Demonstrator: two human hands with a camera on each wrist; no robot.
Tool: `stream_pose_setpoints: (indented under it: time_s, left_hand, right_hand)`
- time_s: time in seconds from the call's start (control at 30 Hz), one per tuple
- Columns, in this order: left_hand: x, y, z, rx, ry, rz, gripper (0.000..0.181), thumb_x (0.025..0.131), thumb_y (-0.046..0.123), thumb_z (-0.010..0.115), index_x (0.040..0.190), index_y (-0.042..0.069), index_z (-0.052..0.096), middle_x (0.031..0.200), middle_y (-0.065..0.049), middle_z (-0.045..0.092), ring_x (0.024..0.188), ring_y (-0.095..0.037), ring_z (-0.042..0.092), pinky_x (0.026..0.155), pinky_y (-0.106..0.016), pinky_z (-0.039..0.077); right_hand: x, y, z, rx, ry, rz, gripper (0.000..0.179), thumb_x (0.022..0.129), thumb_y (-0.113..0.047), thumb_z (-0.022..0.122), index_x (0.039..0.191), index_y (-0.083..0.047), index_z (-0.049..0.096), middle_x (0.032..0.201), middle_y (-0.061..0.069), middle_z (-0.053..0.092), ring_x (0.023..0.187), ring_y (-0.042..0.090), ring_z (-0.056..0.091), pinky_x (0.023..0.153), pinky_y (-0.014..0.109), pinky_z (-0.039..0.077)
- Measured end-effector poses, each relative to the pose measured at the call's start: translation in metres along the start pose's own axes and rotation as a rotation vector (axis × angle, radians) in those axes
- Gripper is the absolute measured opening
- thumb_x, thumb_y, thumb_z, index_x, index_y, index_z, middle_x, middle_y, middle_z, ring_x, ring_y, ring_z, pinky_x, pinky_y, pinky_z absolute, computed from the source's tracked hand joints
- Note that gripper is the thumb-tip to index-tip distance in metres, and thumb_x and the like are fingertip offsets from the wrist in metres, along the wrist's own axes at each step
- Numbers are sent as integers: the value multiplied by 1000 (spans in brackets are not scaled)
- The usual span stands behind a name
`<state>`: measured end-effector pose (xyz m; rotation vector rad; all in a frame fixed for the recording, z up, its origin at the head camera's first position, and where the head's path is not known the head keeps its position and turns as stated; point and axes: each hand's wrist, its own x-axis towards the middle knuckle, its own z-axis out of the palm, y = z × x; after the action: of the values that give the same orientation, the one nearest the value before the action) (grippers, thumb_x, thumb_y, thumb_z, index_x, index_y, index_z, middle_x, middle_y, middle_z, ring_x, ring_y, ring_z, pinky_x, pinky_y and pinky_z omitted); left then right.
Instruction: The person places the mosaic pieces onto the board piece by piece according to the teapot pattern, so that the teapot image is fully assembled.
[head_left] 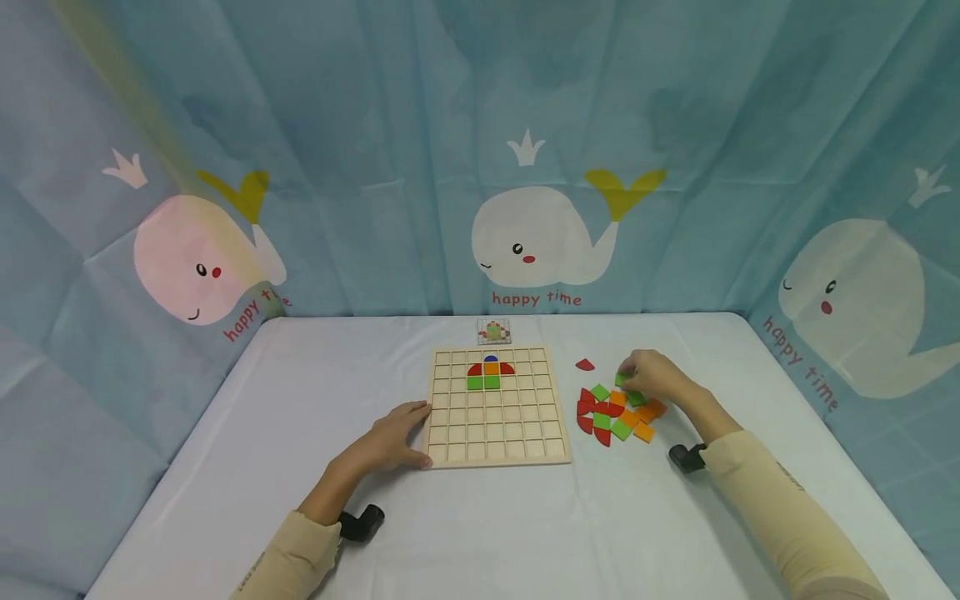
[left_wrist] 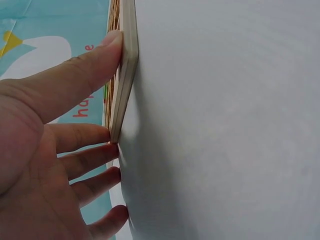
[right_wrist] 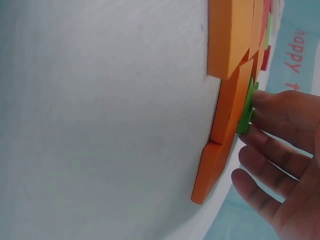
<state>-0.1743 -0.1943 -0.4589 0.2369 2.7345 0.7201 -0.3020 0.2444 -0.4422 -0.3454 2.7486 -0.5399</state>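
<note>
My left hand (head_left: 390, 435) lies at the near left corner of a wooden grid board (head_left: 487, 433), fingers spread. In the left wrist view its thumb (left_wrist: 95, 62) presses the board's edge (left_wrist: 127, 65); the other fingers reach past the corner. Set in the board are a blue rounded piece (head_left: 491, 358), orange squares (head_left: 491, 368), red quarter-round pieces (head_left: 476, 369) and green squares (head_left: 475, 383). My right hand (head_left: 656, 375) pinches a green square tile (head_left: 621, 379) between thumb and fingers, over the far right of a loose pile. Another green tile (head_left: 636, 399) lies just below that hand.
Loose red pieces (head_left: 586, 423), orange tiles (head_left: 643, 432) and green tiles (head_left: 620, 429) lie right of the board. One red piece (head_left: 585, 365) sits apart. A small pattern card (head_left: 493, 332) lies behind the board. Whale-printed curtains (head_left: 375, 250) surround the white table (head_left: 480, 533).
</note>
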Motion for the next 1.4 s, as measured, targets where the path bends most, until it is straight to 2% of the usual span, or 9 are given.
stream_pose_setpoints:
  time_s: [0.33,0.8,1.1,1.23,1.4]
  left_hand:
    - [0,0,0,9,3,5,93,72,25,86,149,4,38,156,-17,34,145,-41,28,112,-63,30]
    - [1,3,0,-20,-2,-22,94,71,26,86,149,6,38,157,-15,33,146,-40,28,113,-62,29]
    - [-2,2,-1,6,10,14,92,72,25,85,148,3,38,155,-18,35,145,-40,30,112,-61,30]
    - [-2,2,-1,12,10,18,92,72,25,85,148,3,39,155,-18,35,144,-40,31,112,-60,32]
    - [-1,2,0,12,9,7,93,71,25,86,148,4,39,156,-17,35,144,-40,30,112,-60,32]
  right_hand:
    - [1,-4,3,30,33,-2,33,88,-15,70,117,2,67,114,19,67,100,30,61,91,44,56]
    - [6,-20,5,44,69,-105,32,88,-19,70,115,-1,70,109,14,68,93,23,61,90,43,56]
    - [15,-38,9,36,69,-123,32,88,-19,71,115,-3,71,106,10,68,91,22,59,87,39,55]
    - [16,-46,10,46,68,-158,30,88,-17,70,114,-3,71,103,9,68,90,21,59,85,37,56]
    - [17,-60,9,26,81,-246,28,88,-17,70,112,-1,72,100,8,68,89,19,60,87,39,55]
